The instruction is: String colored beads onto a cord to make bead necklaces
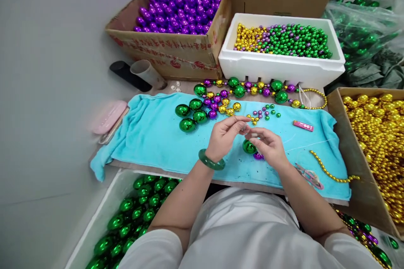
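My left hand point(224, 135), with a green bangle point(211, 160) at its wrist, pinches something tiny between thumb and forefinger. Almost touching it, my right hand point(269, 146) is also closed in a pinch; what its fingertips hold is too small to make out. Below them a large green bead point(249, 146) and a purple bead point(258, 156) lie partly hidden by the right hand. A thin white string point(311, 145) crosses the cloth to the right. Just beyond the hands are small gold beads point(253, 121) and small green and purple beads point(267, 112).
On the turquoise towel point(151, 134) lie large green beads point(187, 125), a pink lighter point(303, 125), scissors point(309, 176) and a gold bead strand point(328, 170). Behind stand a carton of purple beads point(164, 52) and a white foam box point(277, 65). A gold-bead carton point(353, 147) borders the right.
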{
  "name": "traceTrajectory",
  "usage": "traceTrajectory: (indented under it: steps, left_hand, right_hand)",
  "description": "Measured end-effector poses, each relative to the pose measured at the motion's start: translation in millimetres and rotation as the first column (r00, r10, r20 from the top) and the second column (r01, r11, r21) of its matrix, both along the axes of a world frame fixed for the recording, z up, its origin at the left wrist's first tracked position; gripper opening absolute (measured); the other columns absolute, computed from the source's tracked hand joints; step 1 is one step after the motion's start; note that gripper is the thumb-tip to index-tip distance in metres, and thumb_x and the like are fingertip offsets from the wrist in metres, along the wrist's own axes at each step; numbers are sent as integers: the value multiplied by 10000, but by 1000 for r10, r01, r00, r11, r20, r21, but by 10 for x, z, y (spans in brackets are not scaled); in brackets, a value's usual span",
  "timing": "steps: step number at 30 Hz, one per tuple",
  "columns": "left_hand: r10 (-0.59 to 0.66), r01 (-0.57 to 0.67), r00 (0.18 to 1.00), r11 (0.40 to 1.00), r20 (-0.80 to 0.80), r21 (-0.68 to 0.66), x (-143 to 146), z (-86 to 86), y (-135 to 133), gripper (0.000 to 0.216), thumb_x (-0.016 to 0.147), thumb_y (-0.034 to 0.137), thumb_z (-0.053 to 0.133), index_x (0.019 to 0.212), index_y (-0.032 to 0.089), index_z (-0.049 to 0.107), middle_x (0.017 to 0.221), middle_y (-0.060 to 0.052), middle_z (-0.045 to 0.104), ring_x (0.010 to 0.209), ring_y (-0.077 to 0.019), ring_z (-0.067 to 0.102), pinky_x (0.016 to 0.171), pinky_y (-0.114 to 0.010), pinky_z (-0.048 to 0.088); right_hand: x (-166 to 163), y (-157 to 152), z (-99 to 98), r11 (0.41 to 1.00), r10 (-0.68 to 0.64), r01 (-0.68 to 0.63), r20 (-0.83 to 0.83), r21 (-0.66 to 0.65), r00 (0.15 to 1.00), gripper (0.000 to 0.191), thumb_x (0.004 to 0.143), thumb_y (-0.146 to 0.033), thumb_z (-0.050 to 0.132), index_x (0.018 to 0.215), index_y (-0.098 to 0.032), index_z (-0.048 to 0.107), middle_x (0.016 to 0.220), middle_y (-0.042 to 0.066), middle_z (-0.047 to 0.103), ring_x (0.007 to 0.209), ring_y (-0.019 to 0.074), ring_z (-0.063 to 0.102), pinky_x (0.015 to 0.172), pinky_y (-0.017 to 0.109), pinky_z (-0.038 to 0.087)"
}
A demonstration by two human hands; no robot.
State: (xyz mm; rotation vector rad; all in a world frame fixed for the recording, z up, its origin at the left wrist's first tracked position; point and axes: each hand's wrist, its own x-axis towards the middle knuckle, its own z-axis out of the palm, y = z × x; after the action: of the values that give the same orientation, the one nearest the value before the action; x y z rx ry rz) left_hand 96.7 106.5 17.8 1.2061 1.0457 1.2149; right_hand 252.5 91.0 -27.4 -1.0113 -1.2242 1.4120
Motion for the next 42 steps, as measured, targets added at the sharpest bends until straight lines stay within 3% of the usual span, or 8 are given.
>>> traceTrajectory:
  steps: [7, 12, 18, 23, 29, 33, 36, 42]
  left_hand:
    - [-25, 26, 998, 999, 49, -26, -32, -151, 195, 253, 806, 393, 628, 909, 176, 709, 769, -45, 691, 703, -143, 645, 656, -267, 525]
    - [-170, 195, 945, 979, -279, 65, 16, -441, 721, 426, 904, 457, 421, 960, 151, 713, 902, -109, 703, 844, -183, 644, 734, -291, 508]
    - [-104, 228, 464, 974, -880, 5, 458, -675, 1223, 211, 798, 222, 591, 947, 133, 711, 1058, -157, 673, 1085, -287, 572, 1001, -424, 384]
    - [-128, 155, 466, 986, -875, -61, 651, -772, 1249, 138, 715, 70, 596, 775, 123, 708, 922, -163, 682, 1088, -320, 571, 992, -465, 391]
    - [-79, 55, 683, 997, -726, -57, 504, -715, 1153, 208, 802, 126, 565, 971, 133, 686, 1035, -139, 677, 1019, -232, 622, 946, -379, 460]
    - [-38, 41, 999, 952, 16, -304, 348, -532, 998, 191, 866, 185, 525, 975, 113, 663, 899, -96, 694, 770, -126, 664, 752, -255, 534]
    - [107, 124, 874, 893, 473, -433, 266, -411, 893, 133, 846, 125, 545, 894, 90, 664, 807, -74, 686, 712, -97, 656, 699, -201, 532]
    - [180, 106, 828, 880, 531, -463, 237, -337, 824, 143, 860, 87, 511, 871, 87, 654, 807, -76, 689, 687, -88, 645, 663, -185, 529]
  right_hand:
    - [-2, 53, -58, 982, -23, 12, -57, -186, 998, 234, 678, -382, 687, 777, -172, 666, 542, -24, 580, 457, 83, 466, 440, 219, 380]
    - [221, 30, -193, 966, -178, 161, -73, -201, 981, 215, 699, -361, 673, 791, -167, 672, 535, -32, 535, 444, 66, 384, 425, 211, 286]
    - [320, -20, -279, 948, -238, 216, -69, -235, 969, 235, 704, -375, 668, 808, -164, 664, 544, -28, 526, 453, 73, 383, 435, 218, 271]
    - [398, -28, -290, 932, -309, 296, -28, -209, 951, 218, 717, -353, 662, 820, -161, 674, 542, -32, 516, 453, 70, 360, 444, 223, 263]
    - [562, -81, -317, 899, -406, 416, 97, -138, 909, 199, 706, -339, 659, 792, -161, 685, 570, -19, 540, 506, 92, 430, 486, 233, 334]
    - [603, -153, -306, 879, -442, 460, 148, -125, 885, 180, 684, -325, 665, 759, -163, 691, 572, -11, 567, 544, 111, 485, 522, 243, 387]
    - [594, -196, -294, 883, -436, 455, 163, -110, 885, 169, 686, -317, 658, 750, -166, 696, 575, -8, 583, 545, 115, 496, 525, 246, 404]
    - [570, -217, -302, 913, -384, 402, 188, -67, 904, 153, 717, -304, 639, 759, -170, 700, 593, -2, 604, 548, 113, 494, 515, 241, 403]
